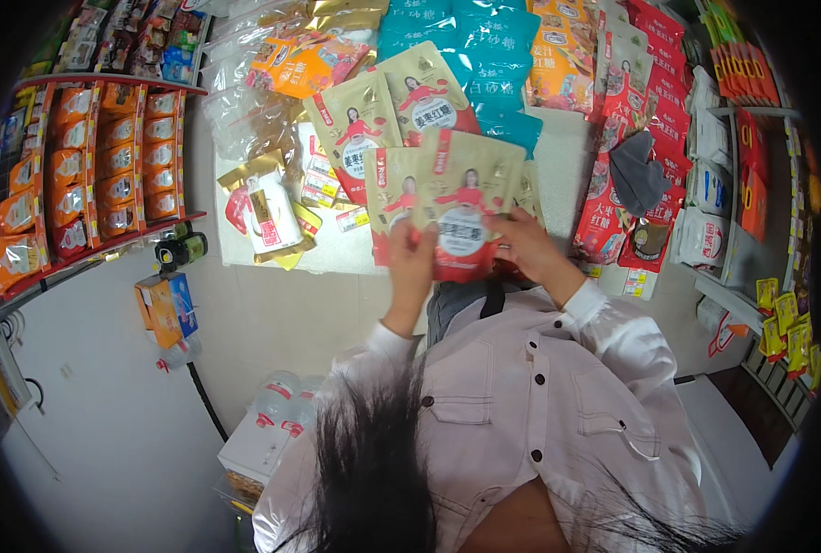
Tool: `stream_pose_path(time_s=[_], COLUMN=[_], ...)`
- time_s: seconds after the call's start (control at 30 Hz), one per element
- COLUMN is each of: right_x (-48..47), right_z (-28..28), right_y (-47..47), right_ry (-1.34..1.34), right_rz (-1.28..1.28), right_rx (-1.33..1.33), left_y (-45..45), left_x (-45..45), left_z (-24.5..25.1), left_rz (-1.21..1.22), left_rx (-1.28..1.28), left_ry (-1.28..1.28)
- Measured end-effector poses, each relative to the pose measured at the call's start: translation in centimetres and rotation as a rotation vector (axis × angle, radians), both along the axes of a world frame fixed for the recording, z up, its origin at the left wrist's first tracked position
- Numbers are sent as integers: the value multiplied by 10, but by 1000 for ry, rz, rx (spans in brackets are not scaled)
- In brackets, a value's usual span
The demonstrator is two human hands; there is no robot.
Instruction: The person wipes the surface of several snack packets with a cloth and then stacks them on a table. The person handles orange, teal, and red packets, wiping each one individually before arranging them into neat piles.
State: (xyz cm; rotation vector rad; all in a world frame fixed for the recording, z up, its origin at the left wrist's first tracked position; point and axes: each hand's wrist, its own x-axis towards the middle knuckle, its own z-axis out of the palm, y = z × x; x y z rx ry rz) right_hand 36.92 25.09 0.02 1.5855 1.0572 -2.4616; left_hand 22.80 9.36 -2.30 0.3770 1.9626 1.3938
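My left hand [410, 259] grips the lower left side of a gold-and-red food pouch [471, 200] with a printed figure and a round white label. At the pouch's right edge, my right hand [531, 242] has its fingers curled around it. Just left of and behind it shows a matching pouch [388, 180], partly covered; whether my left hand also holds this one I cannot tell. Beyond lie two more of the same kind, a left pouch [351, 128] and a right pouch [427, 90], overlapping on the white display surface [562, 159]. Another gold edge shows behind my right hand.
Teal bags [497, 62] are stacked at the back, beside orange pouches [562, 59]. Red bags [666, 83] run along the right, with a grey cloth [635, 173] on them. A white-and-gold pack [268, 214] and price tags [320, 181] lie left. Stocked shelves [116, 155] flank both sides.
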Motion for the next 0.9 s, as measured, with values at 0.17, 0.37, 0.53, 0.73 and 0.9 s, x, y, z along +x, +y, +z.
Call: stream_pose_path(time_s=[0.17,0.37,0.53,0.73,0.9], right_x=[-44,-67,-59,-38,6], right_z=[-14,-14,-20,8,10], right_y=[-31,-39,-39,-17,21], right_ry=[53,-3,55,27,163], right_rz=[241,207,213,134,-80], right_rx=[-5,-18,45,144,96], left_y=[-46,-59,-49,-20,42], left_x=[-38,-31,-14,-8,0], left_z=[-38,-38,-4,30,50], left_rz=[21,299,334,170,-63], left_rx=[-134,-16,143,163,227], left_ry=[709,-244,-428,-528,-415])
